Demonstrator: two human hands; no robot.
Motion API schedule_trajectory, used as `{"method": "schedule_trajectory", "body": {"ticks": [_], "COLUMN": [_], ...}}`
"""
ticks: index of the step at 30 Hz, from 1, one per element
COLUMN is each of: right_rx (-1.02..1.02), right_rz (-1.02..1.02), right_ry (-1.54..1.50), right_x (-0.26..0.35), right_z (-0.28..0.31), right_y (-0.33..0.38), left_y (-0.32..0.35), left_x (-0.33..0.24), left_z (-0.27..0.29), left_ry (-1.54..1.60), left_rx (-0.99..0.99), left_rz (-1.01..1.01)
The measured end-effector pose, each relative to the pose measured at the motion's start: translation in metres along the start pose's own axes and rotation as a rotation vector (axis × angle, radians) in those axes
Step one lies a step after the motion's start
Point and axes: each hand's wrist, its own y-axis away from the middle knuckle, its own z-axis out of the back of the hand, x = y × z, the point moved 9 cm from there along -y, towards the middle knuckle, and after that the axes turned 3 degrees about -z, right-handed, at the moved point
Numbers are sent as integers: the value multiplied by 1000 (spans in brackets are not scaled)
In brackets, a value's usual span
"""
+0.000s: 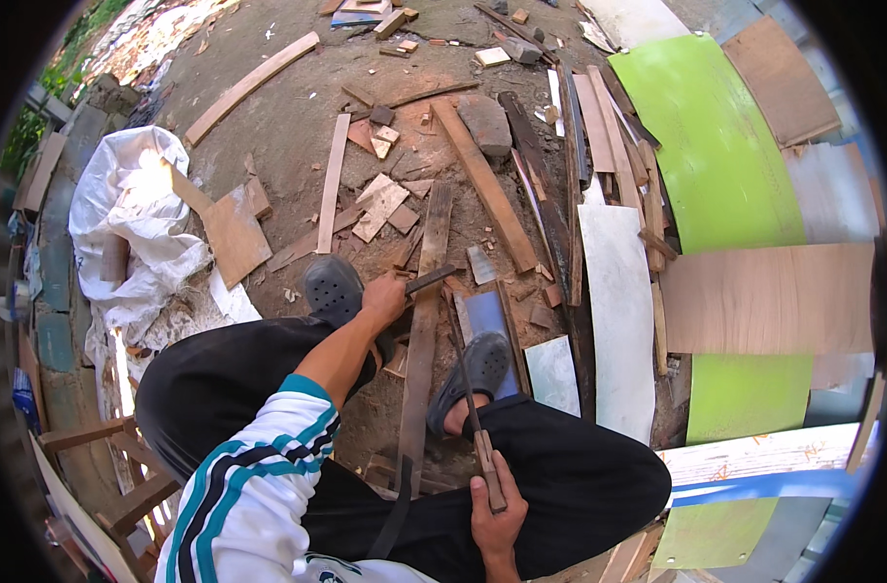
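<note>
Between sandals, weathered plank (pixel 422 321), hands gripping tools

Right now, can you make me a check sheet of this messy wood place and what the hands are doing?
Surface: bare dirt ground, scattered with offcuts.
Job's things: long plank lying between the feet; dark flat tool laid on it; wooden-handled tool.
Clutter: loose boards, small wood scraps, a brick-like block, white sack.
Grips: left hand shut on the dark flat tool; right hand shut on the wooden-handled tool.
Cables: nothing seen.
Surroundings: green panels, plywood sheet, white board, wooden frame.
</note>
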Motion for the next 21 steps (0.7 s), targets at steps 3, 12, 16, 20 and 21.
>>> {"method": "schedule_trajectory", "body": {"ticks": [3,12,16,20,21], "right_rx": [84,174,177,178,180], "right_rz": [-45,88,32,22,14], "right_ry": [4,101,96,108,113], "right_x": [-2,21,15,13,13], "right_z": [-11,-36,-41,-41,-42], "right_y": [-12,-74,-88,-92,-92], "left_y": [3,15,3,-12,-15], "left_x": [8,21,35,44,48], "left_z": [1,-14,-16,-27,-31], "left_ry": [48,423,532,402,360], "left_rx": [-124,-393,-316,-206,-192], "left_rz": [38,182,419,473,453]}}
